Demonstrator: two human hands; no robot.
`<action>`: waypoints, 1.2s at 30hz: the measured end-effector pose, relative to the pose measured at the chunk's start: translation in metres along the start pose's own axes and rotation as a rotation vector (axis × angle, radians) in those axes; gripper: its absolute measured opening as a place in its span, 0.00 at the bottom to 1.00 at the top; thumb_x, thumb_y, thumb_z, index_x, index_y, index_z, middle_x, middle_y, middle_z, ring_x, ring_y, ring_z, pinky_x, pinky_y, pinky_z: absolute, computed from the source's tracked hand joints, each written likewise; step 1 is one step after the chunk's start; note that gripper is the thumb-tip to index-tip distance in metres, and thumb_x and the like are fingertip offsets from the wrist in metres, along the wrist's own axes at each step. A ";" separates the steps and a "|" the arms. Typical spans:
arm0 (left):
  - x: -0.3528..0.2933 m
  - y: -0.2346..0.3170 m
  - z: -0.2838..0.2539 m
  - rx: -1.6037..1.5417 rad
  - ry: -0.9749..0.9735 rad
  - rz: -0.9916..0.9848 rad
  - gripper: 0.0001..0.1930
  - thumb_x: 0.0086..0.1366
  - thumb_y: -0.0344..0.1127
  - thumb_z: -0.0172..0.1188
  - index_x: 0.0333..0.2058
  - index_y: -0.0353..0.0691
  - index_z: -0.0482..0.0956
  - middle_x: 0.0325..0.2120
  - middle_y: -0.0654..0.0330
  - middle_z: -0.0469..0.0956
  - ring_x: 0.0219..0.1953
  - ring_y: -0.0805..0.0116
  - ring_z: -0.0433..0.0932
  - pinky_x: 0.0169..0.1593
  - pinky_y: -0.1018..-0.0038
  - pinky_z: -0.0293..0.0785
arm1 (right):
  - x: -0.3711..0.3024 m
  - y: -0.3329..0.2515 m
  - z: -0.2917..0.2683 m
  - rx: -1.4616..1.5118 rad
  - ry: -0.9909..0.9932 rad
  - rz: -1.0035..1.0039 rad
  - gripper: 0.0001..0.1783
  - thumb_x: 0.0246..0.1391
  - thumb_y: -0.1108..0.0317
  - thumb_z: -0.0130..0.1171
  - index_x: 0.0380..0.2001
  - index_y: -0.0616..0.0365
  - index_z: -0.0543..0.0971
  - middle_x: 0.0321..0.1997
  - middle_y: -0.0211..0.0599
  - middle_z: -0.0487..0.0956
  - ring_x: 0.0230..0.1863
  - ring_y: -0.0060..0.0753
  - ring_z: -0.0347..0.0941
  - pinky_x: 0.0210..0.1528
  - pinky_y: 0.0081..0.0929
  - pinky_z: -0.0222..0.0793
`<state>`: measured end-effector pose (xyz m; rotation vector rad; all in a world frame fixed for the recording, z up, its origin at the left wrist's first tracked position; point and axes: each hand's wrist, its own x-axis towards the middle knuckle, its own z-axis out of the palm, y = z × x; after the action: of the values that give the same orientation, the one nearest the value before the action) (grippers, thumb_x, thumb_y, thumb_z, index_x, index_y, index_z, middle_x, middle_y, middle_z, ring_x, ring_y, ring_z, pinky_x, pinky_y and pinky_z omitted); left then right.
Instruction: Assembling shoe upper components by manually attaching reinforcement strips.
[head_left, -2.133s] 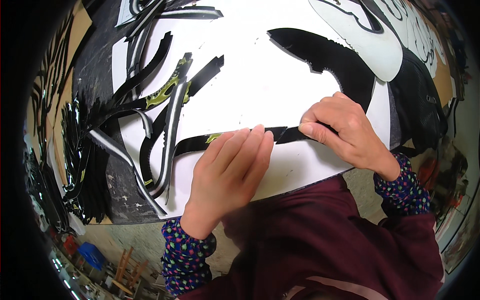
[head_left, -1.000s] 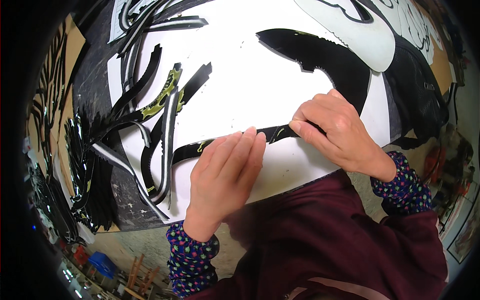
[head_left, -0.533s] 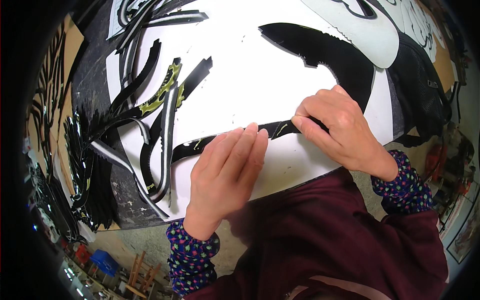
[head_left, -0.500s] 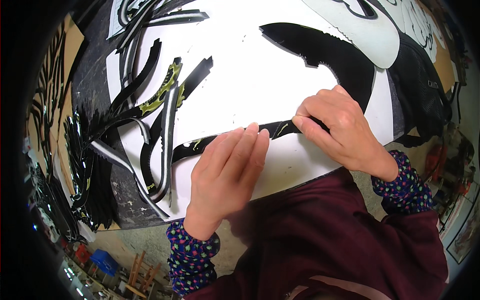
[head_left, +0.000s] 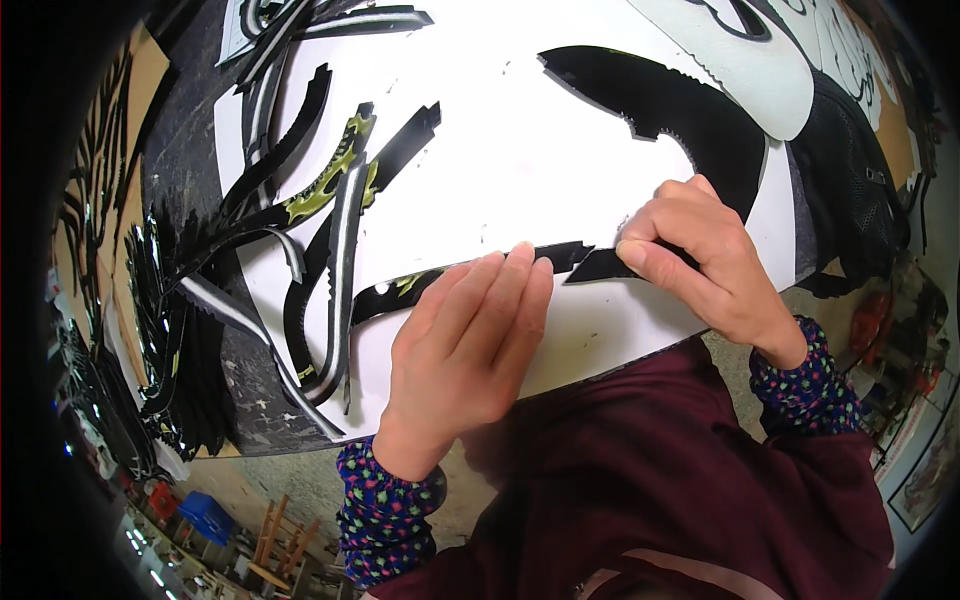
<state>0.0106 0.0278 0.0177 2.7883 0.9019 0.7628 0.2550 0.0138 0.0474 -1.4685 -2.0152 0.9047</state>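
Observation:
My left hand (head_left: pixel 465 350) lies flat over a narrow black strip (head_left: pixel 375 300) with yellow-green markings, its fingers stretched out and pressing it onto the white sheet. The strip's dark right end (head_left: pixel 560 256) shows beyond my fingertips. My right hand (head_left: pixel 700 255) is closed in a pinch on the pointed end of a black piece (head_left: pixel 600 265), just right of the strip's end; a narrow white gap parts the two. A wide curved black piece (head_left: pixel 715 130) with a notched inner edge reaches up from behind my right hand; whether it joins the pinched end is hidden.
Several black, grey and patterned strips (head_left: pixel 345 200) overlap on the left of the white sheet (head_left: pixel 480 150). Bundles of dark strips (head_left: pixel 185 360) lie at the table's left edge. At the upper right are a pale rounded panel (head_left: pixel 765 75) and a black mesh item (head_left: pixel 845 170).
The strip under my left hand and the pointed piece in my right hand overlapped before; now a gap shows between their ends. The whole view has shifted slightly.

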 end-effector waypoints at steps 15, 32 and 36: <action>0.003 0.002 0.001 -0.007 0.015 -0.001 0.15 0.54 0.28 0.61 0.43 0.34 0.83 0.43 0.55 0.81 0.43 0.64 0.80 0.47 0.70 0.79 | 0.001 -0.003 -0.002 -0.088 -0.038 0.046 0.09 0.60 0.65 0.57 0.29 0.59 0.78 0.27 0.30 0.76 0.31 0.30 0.67 0.40 0.28 0.57; 0.000 0.004 0.002 -0.052 0.021 -0.051 0.15 0.55 0.28 0.64 0.43 0.36 0.84 0.44 0.58 0.81 0.44 0.64 0.79 0.46 0.69 0.79 | 0.004 -0.004 -0.001 -0.150 -0.054 0.043 0.11 0.60 0.64 0.56 0.28 0.58 0.78 0.24 0.32 0.74 0.28 0.33 0.66 0.38 0.30 0.58; 0.000 0.003 0.001 -0.058 0.026 -0.052 0.14 0.55 0.28 0.64 0.43 0.36 0.84 0.44 0.58 0.82 0.43 0.63 0.79 0.45 0.69 0.79 | 0.004 -0.002 -0.001 -0.152 -0.063 0.021 0.11 0.60 0.63 0.57 0.28 0.58 0.77 0.24 0.31 0.74 0.28 0.32 0.67 0.38 0.30 0.58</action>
<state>0.0130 0.0255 0.0175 2.6995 0.9370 0.8066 0.2538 0.0171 0.0493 -1.5626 -2.1597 0.8319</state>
